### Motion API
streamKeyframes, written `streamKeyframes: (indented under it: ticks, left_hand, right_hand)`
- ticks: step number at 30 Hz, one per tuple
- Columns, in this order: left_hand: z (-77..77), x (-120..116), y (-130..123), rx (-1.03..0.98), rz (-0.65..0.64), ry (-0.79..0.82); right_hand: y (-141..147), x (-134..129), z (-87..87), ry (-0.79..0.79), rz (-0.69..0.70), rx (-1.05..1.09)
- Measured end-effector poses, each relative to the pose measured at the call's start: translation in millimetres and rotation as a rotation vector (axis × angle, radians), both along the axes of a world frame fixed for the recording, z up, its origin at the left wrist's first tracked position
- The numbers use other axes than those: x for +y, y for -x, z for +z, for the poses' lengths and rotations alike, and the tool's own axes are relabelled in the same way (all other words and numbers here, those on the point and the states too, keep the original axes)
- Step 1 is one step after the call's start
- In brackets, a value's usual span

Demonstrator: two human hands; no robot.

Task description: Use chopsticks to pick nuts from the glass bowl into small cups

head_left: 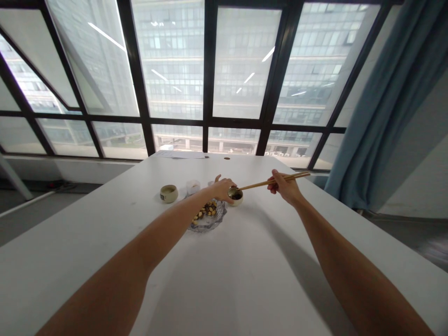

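Observation:
In the middle of the table, my left hand [223,189] is closed at the left side of a small cream bowl [237,202] with dark contents. A dark, shiny oval shape shows at its fingertips over the bowl's opening; I cannot make out what it is. My right hand [284,185] grips a pair of wooden chopsticks [261,185]. Their tips point left and reach the bowl's rim. Under my left forearm sits a clear glass plate [205,227], partly hidden, with yellowish and dark brown pieces [210,209] on it.
A second small cream bowl [169,194] stands left of the plate. Beside it is a small white translucent cup [192,187]. Paper [180,154] and a brown disc [227,158] lie at the white table's far end. Windows and a blue curtain [371,121] lie beyond.

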State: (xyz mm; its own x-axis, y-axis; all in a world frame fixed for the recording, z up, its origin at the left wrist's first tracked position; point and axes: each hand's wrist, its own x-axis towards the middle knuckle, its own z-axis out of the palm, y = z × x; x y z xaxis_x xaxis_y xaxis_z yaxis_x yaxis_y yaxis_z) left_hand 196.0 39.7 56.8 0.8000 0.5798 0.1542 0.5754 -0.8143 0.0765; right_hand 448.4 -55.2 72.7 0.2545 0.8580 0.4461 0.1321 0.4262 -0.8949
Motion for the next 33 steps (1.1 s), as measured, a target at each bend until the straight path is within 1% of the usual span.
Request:
streamKeyframes:
  ticks: [4, 8, 10, 16, 19, 20, 22, 24, 26, 28, 30, 33]
  left_hand:
    - [0.7, -1.8, -2.5, 0.009, 0.005, -0.002]
    - [4.1, -1.1, -4.2, 0.038, 0.031, 0.004]
    - [6.1, -0.5, -5.0, 0.047, 0.048, 0.021]
    - [8.4, 0.7, -10.7, 0.057, 0.08, 0.102]
    - [11.4, 3.1, -1.4, 0.009, 0.086, 0.11]
    - [13.4, 4.4, 6.4, -0.021, 0.099, 0.095]
    - [17.9, 7.2, 30.1, -0.099, 0.144, 0.033]
    - [21.2, 8.9, 62.8, -0.2, 0.192, -0.044]
    - [21.0, 8.5, 100.4, -0.312, 0.266, -0.111]
    - [16.0, 6.0, 137.4, -0.386, 0.343, -0.155]
    - [6.8, 2.5, 169.2, -0.419, 0.4, -0.185]
    - [-11.6, -1.0, 201.2, -0.445, 0.493, -0.191]
  right_hand:
    - [4.1, -2.1, -0.3, 0.006, 0.004, -0.047]
    - [10.7, -4.5, -0.7, 0.049, -0.036, -0.238]
    - [13.6, -5.2, -0.7, 0.047, -0.053, -0.288]
    - [18.4, -7.3, -0.2, 0.036, -0.096, -0.287]
    - [22.5, -10.1, 4.8, 0.009, -0.154, -0.219]
    - [25.3, -11.5, 7.9, -0.008, -0.172, -0.185]
    - [34.2, -15.3, 15.9, -0.045, -0.177, -0.132]
    - [48.2, -20.1, 23.9, -0.063, -0.111, -0.126]
    - [66.5, -25.2, 29.3, -0.033, 0.0, -0.165]
    - [87.3, -29.6, 29.7, 0.037, 0.119, -0.228]
    - [108.1, -32.5, 25.3, 0.121, 0.224, -0.298]
    - [133.3, -32.9, 14.0, 0.182, 0.307, -0.373]
